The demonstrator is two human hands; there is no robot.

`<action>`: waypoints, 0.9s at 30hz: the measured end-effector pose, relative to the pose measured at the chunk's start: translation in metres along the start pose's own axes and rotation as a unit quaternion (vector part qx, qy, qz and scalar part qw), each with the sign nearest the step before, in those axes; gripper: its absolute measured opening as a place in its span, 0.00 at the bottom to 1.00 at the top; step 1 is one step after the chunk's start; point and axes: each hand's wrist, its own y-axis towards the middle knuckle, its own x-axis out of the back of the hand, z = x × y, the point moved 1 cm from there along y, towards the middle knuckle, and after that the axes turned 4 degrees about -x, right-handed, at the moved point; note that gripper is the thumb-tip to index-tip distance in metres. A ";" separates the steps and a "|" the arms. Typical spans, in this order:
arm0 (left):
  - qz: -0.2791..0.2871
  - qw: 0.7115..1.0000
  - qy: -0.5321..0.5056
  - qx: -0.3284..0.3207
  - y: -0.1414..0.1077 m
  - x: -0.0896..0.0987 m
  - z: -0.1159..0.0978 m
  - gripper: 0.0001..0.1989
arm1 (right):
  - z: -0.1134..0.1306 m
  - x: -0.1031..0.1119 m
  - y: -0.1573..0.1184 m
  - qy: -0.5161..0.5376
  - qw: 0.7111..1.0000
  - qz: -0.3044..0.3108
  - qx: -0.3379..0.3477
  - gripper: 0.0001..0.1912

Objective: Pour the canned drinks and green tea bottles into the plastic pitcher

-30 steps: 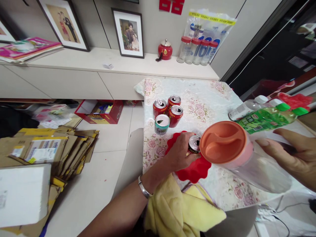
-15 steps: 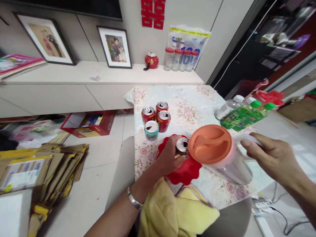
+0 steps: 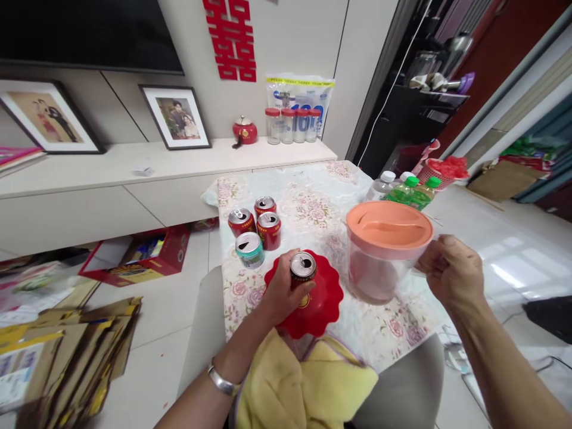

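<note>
My left hand [image 3: 285,291] is closed around an opened drink can [image 3: 303,267], dark at its top rim. It holds the can upright over a red scalloped plate [image 3: 324,304]. My right hand [image 3: 453,271] grips the handle of a clear pitcher [image 3: 373,274] with an orange lid [image 3: 388,223]. The pitcher looks upright, to the right of the plate; whether its base touches the table I cannot tell. Left of the can stand several opened cans: red ones [image 3: 269,231] and a shorter teal-rimmed one [image 3: 249,250].
A flowered cloth covers the table [image 3: 308,202]. Bottles with green and white caps [image 3: 404,189] stand behind the pitcher. A yellow towel [image 3: 308,381] lies across my lap. Lidded jars [image 3: 292,126] line the cabinet. Flattened cardboard [image 3: 84,351] and a red box [image 3: 134,256] are on the floor.
The pitcher has gone from tilted toward the can to upright, its lid now away from the can. My left hand still holds the can over the plate. The view has shifted right.
</note>
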 end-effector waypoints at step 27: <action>-0.008 0.994 -0.014 0.103 0.003 0.001 -0.006 0.45 | -0.059 0.016 -0.031 0.076 0.986 -0.149 0.003 0.24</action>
